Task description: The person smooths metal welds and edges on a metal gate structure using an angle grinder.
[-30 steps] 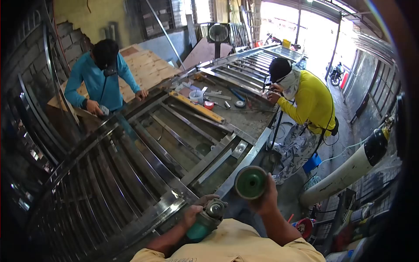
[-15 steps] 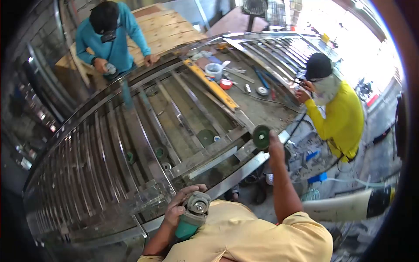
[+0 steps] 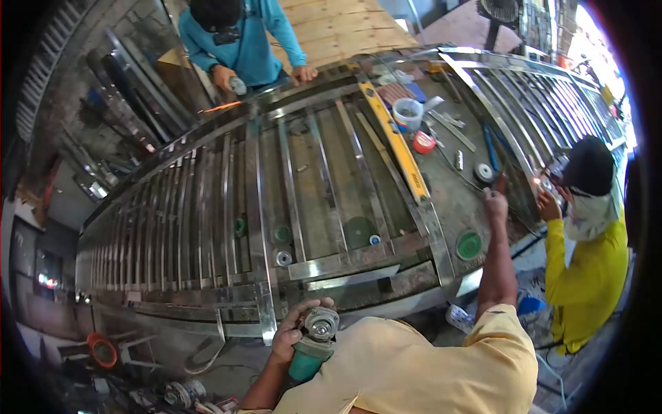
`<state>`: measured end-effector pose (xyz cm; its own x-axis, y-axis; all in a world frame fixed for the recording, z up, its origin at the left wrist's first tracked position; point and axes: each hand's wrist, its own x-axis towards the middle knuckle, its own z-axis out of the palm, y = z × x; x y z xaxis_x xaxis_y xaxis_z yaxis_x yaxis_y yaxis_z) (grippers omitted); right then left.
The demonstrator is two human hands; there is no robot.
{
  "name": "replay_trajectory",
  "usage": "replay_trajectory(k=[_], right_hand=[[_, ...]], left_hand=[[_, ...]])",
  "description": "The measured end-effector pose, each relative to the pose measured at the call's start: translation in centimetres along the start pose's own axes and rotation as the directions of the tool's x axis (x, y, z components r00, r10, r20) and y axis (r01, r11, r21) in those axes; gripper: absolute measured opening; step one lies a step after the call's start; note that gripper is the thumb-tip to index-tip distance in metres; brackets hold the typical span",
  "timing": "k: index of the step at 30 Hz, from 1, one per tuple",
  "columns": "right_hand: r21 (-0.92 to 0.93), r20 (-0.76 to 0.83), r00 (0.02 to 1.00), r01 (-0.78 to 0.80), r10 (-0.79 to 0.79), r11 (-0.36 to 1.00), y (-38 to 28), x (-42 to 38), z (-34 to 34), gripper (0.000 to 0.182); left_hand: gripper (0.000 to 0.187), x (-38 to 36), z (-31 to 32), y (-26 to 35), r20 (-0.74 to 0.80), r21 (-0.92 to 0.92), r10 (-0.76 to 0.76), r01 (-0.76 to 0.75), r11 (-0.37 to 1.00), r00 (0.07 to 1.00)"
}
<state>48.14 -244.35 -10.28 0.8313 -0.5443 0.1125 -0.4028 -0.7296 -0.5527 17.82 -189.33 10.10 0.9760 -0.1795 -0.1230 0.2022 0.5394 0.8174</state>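
Note:
A green angle grinder point(image 3: 314, 345) rests against my torso, with my left hand point(image 3: 293, 331) wrapped round its head. Its bare spindle faces up and no disc is on it. Stretched out over the table, my right hand point(image 3: 494, 207) has its fingers bunched at a slender reddish-brown thing point(image 3: 502, 182), whose kind I cannot make out. A small grey-and-white roll point(image 3: 484, 172) lies just beyond those fingers. Below the right hand, beside my forearm, a green grinding disc point(image 3: 469, 245) lies flat on the table.
A large metal frame with many bars point(image 3: 262, 207) spans the table. Near it lie a yellow spirit level point(image 3: 393, 141), a white tub point(image 3: 407, 114) and a red tape roll point(image 3: 423, 143). A co-worker in blue point(image 3: 248, 48) grinds with sparks; one in yellow point(image 3: 586, 255) works at right.
The green disc has left my right hand and now lies on the table. That hand has moved forward to the small roll. Sparks now show at both co-workers' tools.

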Motion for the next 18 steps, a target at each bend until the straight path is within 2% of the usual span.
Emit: replay_trajectory(k=[1, 2, 3, 5, 8, 9, 11, 15, 17, 18], right_hand=[[0.101, -0.089, 0.995, 0.05, -0.041, 0.994, 0.1, 2.6, 0.3, 0.049], [0.211, -0.097, 0.995, 0.021, 0.0, 0.977, -2.1, 3.9, -1.3, 0.048], [0.235, -0.108, 0.994, 0.007, 0.019, 0.972, -3.5, 5.5, -2.1, 0.047], [0.327, -0.246, 0.968, 0.121, -0.039, 0.937, -4.0, 9.2, -1.2, 0.042], [0.286, -0.246, 0.969, 0.1, -0.028, 0.953, -5.8, 10.4, 0.1, 0.036], [0.273, -0.244, 0.969, 0.099, -0.031, 0.957, -6.7, 10.6, 0.6, 0.035], [0.127, -0.144, 0.977, 0.177, -0.158, 0.976, -7.0, 9.2, 2.7, 0.034], [0.079, 0.19, 0.949, 0.242, -0.253, 0.967, -4.8, 6.0, 9.4, 0.058], [0.093, 0.248, 0.915, 0.304, -0.318, 0.948, -4.4, 3.2, 11.0, 0.067], [0.069, 0.34, 0.907, 0.241, -0.25, 0.968, -5.2, 1.6, 10.6, 0.072]], left_hand=[[0.074, 0.0, 0.2, 0.0, -0.031, 0.027, 0.0, 0.0, 1.0, 1.0], [0.075, 0.2, 0.3, 0.0, -0.056, 0.05, -0.003, 0.005, 0.999, 0.998], [0.075, 0.6, 0.5, -0.1, -0.076, 0.07, -0.008, 0.014, 0.997, 0.997], [0.075, 1.3, 1.0, -0.1, -0.101, 0.076, 0.002, 0.006, 0.997, 0.995], [0.076, 2.1, 1.8, 0.0, -0.185, 0.018, -0.044, 0.048, 0.999, 0.982], [0.076, 2.1, 1.4, -0.3, -0.24, 0.055, -0.07, 0.086, 0.995, 0.968], [0.074, 3.1, 0.5, -0.6, -0.141, 0.129, -0.065, 0.084, 0.988, 0.988], [0.074, 4.2, 1.9, -0.5, -0.168, 0.101, -0.075, 0.093, 0.991, 0.983], [0.075, 4.5, 2.0, -0.2, -0.164, 0.116, -0.087, 0.107, 0.987, 0.983], [0.077, 4.6, 2.0, 0.3, -0.15, 0.123, -0.104, 0.123, 0.985, 0.983]])
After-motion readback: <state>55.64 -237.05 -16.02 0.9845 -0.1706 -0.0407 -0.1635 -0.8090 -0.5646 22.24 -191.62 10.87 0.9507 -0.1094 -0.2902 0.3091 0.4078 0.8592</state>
